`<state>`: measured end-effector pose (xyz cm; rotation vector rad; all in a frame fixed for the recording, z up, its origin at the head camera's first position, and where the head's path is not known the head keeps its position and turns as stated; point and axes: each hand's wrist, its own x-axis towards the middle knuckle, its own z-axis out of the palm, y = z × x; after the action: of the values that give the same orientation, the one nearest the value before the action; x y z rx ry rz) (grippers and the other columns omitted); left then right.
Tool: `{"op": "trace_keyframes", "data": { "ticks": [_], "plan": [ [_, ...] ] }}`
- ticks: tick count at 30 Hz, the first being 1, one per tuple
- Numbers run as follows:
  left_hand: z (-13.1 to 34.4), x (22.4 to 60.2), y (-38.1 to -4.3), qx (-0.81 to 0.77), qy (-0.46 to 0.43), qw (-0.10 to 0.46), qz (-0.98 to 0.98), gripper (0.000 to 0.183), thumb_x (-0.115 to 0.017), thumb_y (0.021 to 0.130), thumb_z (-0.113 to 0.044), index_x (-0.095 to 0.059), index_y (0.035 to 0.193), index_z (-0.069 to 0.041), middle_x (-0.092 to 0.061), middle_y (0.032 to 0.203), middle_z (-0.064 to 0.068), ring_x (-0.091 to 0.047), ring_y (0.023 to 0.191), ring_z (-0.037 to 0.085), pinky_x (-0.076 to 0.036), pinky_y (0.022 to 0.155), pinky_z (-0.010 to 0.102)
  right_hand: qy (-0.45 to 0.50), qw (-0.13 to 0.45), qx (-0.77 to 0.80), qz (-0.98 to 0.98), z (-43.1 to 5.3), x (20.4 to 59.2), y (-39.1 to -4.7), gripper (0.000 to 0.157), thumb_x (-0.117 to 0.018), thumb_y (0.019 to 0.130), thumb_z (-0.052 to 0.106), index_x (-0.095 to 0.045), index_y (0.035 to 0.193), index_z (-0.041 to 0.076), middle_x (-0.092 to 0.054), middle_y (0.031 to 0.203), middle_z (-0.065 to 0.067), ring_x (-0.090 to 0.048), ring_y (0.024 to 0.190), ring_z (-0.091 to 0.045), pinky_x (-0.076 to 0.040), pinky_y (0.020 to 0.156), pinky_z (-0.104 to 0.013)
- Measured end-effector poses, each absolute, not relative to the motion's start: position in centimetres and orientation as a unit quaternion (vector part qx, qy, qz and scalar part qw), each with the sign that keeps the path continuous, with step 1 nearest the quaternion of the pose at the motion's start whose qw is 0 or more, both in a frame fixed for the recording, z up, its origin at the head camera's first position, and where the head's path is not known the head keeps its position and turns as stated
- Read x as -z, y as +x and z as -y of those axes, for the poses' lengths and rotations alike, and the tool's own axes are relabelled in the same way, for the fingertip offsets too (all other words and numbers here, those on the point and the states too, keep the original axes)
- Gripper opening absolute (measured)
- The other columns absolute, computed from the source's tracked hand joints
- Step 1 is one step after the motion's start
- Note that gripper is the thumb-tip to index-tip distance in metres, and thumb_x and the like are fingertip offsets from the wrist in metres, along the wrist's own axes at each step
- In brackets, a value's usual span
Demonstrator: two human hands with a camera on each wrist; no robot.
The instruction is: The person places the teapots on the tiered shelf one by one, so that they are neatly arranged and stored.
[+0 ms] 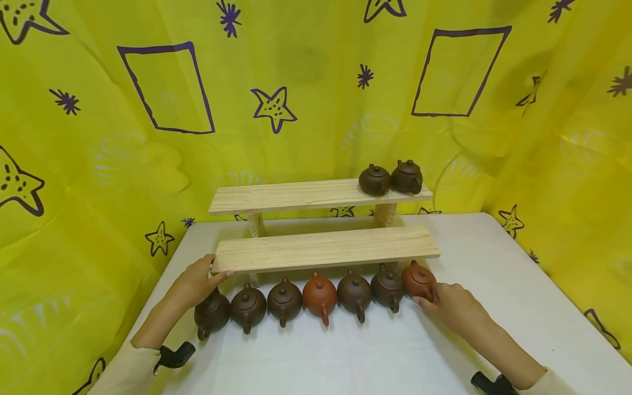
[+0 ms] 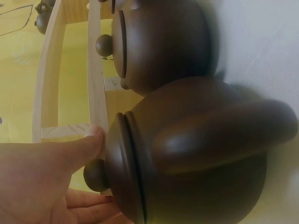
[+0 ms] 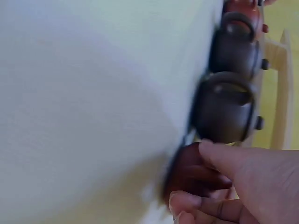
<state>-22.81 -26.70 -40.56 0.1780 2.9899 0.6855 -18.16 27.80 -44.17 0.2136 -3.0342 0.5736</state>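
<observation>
My left hand (image 1: 192,282) grips the left end of the lower board of a two-tier wooden shelf (image 1: 326,249), the thumb on its front edge. Just below that hand sits a dark brown teapot (image 1: 212,314), its handle large in the left wrist view. At the right end of the teapot row, my right hand (image 1: 456,307) holds a reddish-brown teapot (image 1: 417,278) by its handle side; the fingers partly cover this pot in the right wrist view. Beside it stands a dark teapot (image 1: 387,286).
Between the end pots stand more dark teapots (image 1: 284,299) and an orange-red one (image 1: 319,293), handles facing me. Two dark teapots, one round (image 1: 374,180) and one with a taller lid (image 1: 407,177), sit on the upper board (image 1: 286,196). A yellow patterned curtain (image 1: 306,148) hangs behind the white table (image 1: 296,356).
</observation>
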Motion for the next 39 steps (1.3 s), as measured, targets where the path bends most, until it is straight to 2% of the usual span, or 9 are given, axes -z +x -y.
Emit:
{"op": "trace_keyframes", "data": {
  "ticks": [6,13,18,26,39],
  "plan": [
    [26.8,40.7,-22.9,-0.229,0.064,0.029,-0.971,0.077,-0.064,0.107,-0.037,-0.035,0.150,0.020,-0.048,0.146,0.044,-0.051,0.134,0.059,-0.047,0.104,0.068,0.058,-0.011,-0.186,0.981,-28.3,44.7,-18.5,0.041,-0.071,0.100,0.031,-0.046,0.073,0.012,-0.034,0.064,0.001,-0.044,0.062,-0.020,-0.033,0.057,-0.034],
    [26.8,40.6,-22.9,-0.230,0.065,0.030,-0.971,0.078,-0.064,0.106,-0.038,-0.035,0.151,0.020,-0.048,0.147,0.044,-0.050,0.134,0.059,-0.047,0.104,0.068,0.044,-0.040,-0.200,0.978,-28.0,44.9,-18.2,0.037,-0.062,0.106,0.028,-0.051,0.077,0.009,-0.053,0.070,-0.008,-0.055,0.069,-0.027,-0.045,0.060,-0.042],
    [26.8,40.6,-22.9,-0.230,0.065,0.029,-0.971,0.078,-0.064,0.107,-0.038,-0.035,0.151,0.020,-0.047,0.147,0.044,-0.050,0.134,0.060,-0.046,0.104,0.068,0.044,-0.022,-0.213,0.976,-27.4,45.2,-17.8,0.038,-0.058,0.108,0.023,-0.051,0.074,0.007,-0.046,0.065,-0.005,-0.050,0.063,-0.023,-0.042,0.057,-0.036],
    [26.9,40.7,-22.9,-0.229,0.060,0.034,-0.971,0.078,-0.064,0.106,-0.038,-0.035,0.151,0.019,-0.048,0.147,0.044,-0.051,0.134,0.059,-0.047,0.104,0.068,0.036,-0.025,-0.252,0.967,-27.6,45.5,-17.4,0.033,-0.054,0.110,0.018,-0.053,0.079,0.007,-0.057,0.062,0.000,-0.051,0.055,-0.016,-0.041,0.052,-0.030],
    [26.8,40.5,-22.8,-0.223,0.063,0.033,-0.972,0.077,-0.064,0.106,-0.036,-0.036,0.148,0.022,-0.048,0.145,0.046,-0.053,0.131,0.059,-0.048,0.101,0.068,0.047,-0.002,-0.259,0.965,-28.3,45.8,-16.4,0.035,-0.056,0.110,0.019,-0.052,0.077,0.009,-0.055,0.059,0.004,-0.047,0.053,-0.014,-0.037,0.050,-0.027]
  ]
}}
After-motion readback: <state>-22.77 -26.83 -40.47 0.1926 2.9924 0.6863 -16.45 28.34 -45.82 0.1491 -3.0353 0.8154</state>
